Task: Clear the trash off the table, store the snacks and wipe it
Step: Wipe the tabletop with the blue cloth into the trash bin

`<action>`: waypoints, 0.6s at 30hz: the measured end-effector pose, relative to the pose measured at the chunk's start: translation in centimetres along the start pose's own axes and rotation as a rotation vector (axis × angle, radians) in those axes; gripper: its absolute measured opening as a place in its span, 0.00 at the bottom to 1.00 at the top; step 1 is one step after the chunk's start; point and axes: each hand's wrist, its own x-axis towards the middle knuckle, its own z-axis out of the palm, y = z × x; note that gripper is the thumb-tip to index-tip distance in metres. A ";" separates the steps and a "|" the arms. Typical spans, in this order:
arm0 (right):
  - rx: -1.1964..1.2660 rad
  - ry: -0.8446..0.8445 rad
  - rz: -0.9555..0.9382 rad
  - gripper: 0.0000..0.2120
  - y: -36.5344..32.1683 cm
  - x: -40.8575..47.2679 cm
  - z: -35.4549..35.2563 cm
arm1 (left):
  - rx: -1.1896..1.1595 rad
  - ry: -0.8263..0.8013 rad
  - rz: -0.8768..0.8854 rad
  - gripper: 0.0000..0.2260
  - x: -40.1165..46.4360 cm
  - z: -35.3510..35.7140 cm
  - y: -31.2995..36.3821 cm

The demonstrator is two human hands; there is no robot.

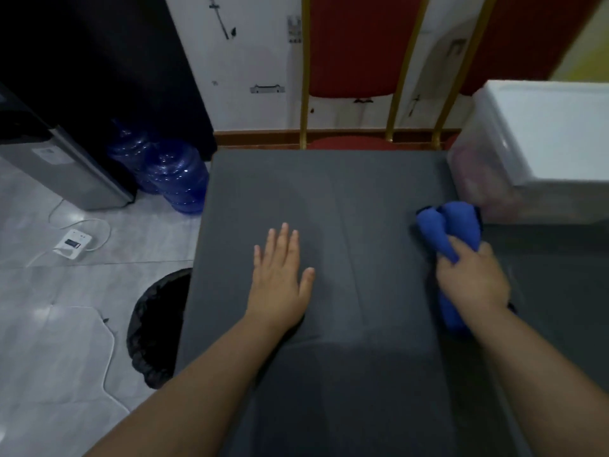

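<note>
- Tabletop (pixel 329 199): dark grey, flat, fills the middle of the view; faint creases run along it.
- Left hand (pixel 280 275): released, palm down, fingers straight and slightly spread, resting flat on the tabletop left of centre.
- Right hand (pixel 471 278): grasping the cloth, fingers curled over its near part, at the right side of the tabletop.
- Cloth (pixel 451 225): blue, bunched; its bulk sticks out beyond the right hand toward the bin, and a further part shows under the wrist. It lies against the tabletop.
- Bin (pixel 540 143): translucent plastic with a white lid, on the far right corner of the tabletop, just beside the cloth; reddish contents show dimly through the wall, too blurred to tell.
- Trash can (pixel 158 324): round, black liner, on the floor at the tabletop's left edge, partly hidden by it.
- Bottles (pixel 174 176): 2 large blue water bottles on the floor, beyond the left far corner.
- Dispenser (pixel 66 166): grey unit on the floor, left of the bottles.
- Power strip (pixel 72 244): white, with white cable, on the tiled floor.
- Chairs (pixel 356 61): red backs with gold frames, behind the tabletop's far edge.
</note>
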 end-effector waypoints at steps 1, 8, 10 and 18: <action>-0.020 -0.001 -0.001 0.16 -0.7 -0.5 0.0 | 0.012 -0.029 0.012 0.29 0.4 0.3 0.8; -0.003 -0.180 -0.540 0.21 -3.5 -12.1 -0.2 | -0.003 -0.117 0.092 0.27 2.4 0.7 7.1; -0.024 -0.251 -0.605 0.22 -1.3 -13.5 -0.3 | -0.032 -0.144 0.117 0.26 2.7 1.1 9.1; 0.017 -0.121 -0.223 0.23 14.0 -7.0 -2.5 | 0.092 -0.244 0.242 0.27 2.6 4.3 17.0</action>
